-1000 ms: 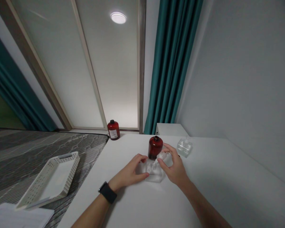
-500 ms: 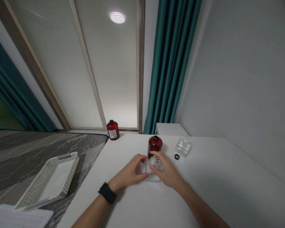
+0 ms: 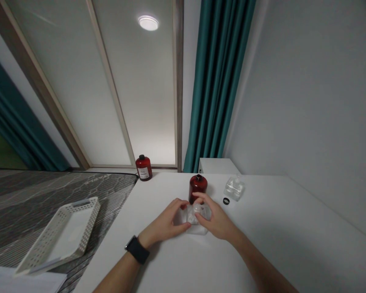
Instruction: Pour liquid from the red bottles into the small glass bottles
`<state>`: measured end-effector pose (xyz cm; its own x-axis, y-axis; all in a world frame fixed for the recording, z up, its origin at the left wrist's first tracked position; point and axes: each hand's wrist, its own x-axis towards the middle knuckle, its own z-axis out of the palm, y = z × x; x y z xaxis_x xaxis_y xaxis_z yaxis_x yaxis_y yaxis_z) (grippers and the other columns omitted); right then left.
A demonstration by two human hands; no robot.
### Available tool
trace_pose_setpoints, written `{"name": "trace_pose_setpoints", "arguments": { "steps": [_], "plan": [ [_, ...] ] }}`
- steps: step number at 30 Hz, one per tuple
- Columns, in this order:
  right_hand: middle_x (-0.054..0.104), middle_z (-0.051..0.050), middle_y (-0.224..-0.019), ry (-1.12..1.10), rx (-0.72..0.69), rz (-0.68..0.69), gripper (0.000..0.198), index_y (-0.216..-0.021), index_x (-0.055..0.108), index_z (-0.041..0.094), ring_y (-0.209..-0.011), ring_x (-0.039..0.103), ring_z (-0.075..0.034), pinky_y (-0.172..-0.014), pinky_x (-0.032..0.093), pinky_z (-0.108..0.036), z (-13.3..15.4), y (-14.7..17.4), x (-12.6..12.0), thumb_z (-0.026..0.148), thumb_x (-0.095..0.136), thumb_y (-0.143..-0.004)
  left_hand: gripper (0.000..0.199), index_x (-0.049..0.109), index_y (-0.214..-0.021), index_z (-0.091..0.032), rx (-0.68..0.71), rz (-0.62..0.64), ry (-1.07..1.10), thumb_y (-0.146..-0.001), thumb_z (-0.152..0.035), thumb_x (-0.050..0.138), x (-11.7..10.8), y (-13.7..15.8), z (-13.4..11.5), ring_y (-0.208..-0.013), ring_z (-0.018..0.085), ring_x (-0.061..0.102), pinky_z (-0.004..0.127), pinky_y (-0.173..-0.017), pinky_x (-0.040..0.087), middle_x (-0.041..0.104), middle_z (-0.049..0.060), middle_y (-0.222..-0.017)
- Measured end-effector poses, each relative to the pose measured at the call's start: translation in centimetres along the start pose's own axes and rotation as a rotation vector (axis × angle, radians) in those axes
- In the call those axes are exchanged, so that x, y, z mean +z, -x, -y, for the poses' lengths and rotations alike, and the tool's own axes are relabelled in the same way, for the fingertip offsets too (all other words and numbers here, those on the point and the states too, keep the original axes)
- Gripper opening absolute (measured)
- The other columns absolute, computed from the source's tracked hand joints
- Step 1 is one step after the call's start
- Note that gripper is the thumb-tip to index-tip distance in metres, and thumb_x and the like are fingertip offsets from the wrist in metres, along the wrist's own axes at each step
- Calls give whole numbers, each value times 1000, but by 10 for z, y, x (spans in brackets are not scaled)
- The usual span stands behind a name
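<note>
My left hand (image 3: 167, 221), with a black watch on its wrist, curves its thumb and fingers around the left side of a clear, squarish container (image 3: 197, 230) on the white table. On top of that container is a small round whitish-clear knob (image 3: 197, 208). The thumb and fingers of my right hand (image 3: 215, 217) are closed around the knob from the right. Just behind the hands stands a dark red bottle (image 3: 198, 185) with an uncapped-looking neck, its lower part covered by my fingers. A black ring (image 3: 226, 201) lies to the right of it.
Another clear squarish container (image 3: 234, 188) lies at the back right of the table (image 3: 177, 268). At the back left corner stands a labelled red bottle (image 3: 143, 168) with a dark cap. Left of the table are a white perforated basket (image 3: 88, 228) and white paper (image 3: 27, 280).
The camera view has shifted slightly. My right hand has turned a little around the knob, and my left hand stays in place on the container.
</note>
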<state>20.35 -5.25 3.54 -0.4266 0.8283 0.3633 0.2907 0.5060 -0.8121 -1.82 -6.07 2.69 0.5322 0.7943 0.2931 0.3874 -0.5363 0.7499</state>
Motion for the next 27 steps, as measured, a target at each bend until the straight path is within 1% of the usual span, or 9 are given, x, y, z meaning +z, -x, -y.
{"name": "trace_pose_setpoints", "arguments": {
  "steps": [7,11,17,21,24,27],
  "plan": [
    [64,-4,-104,8,-11,12,47,-130,51,21,-99,63,-20,-95,47,-38,0,0,0,16,56,-84,47,51,-127,-20,5,-5,2,-83,-23,68,1,-1,2,-111,26,55,42,-101,45,57,9,-119],
    [64,-4,-103,-16,-34,29,49,-130,50,21,-97,62,-19,-94,47,-36,0,-1,1,14,56,-82,47,51,-127,-19,3,-2,2,-83,-24,68,1,-1,1,-110,26,55,42,-100,46,57,10,-119],
    [57,-1,-98,36,48,-21,48,-128,53,23,-94,59,-19,-93,46,-37,-5,-2,0,19,63,-80,48,51,-127,-20,5,-16,-6,-82,-23,68,1,-1,0,-109,26,56,42,-100,46,58,9,-118],
    [52,2,-95,54,46,-33,59,-133,49,25,-91,57,-18,-94,45,-36,-5,-1,-1,16,67,-77,48,51,-128,-20,2,-12,-7,-83,-25,68,1,-1,2,-109,26,56,42,-100,46,58,9,-118],
    [55,1,-102,10,46,-20,70,-139,42,26,-98,57,-19,-99,43,-37,-2,0,0,14,68,-75,48,51,-128,-20,1,-17,-16,-83,-25,68,2,-1,2,-109,26,56,42,-99,46,58,9,-117],
    [57,-1,-106,-33,56,19,75,-143,38,26,-103,57,-20,-104,41,-39,-1,0,0,15,68,-76,46,51,-126,-20,-3,-12,-26,-83,-25,68,2,-1,0,-108,26,56,42,-99,47,58,9,-116]
  ]
}}
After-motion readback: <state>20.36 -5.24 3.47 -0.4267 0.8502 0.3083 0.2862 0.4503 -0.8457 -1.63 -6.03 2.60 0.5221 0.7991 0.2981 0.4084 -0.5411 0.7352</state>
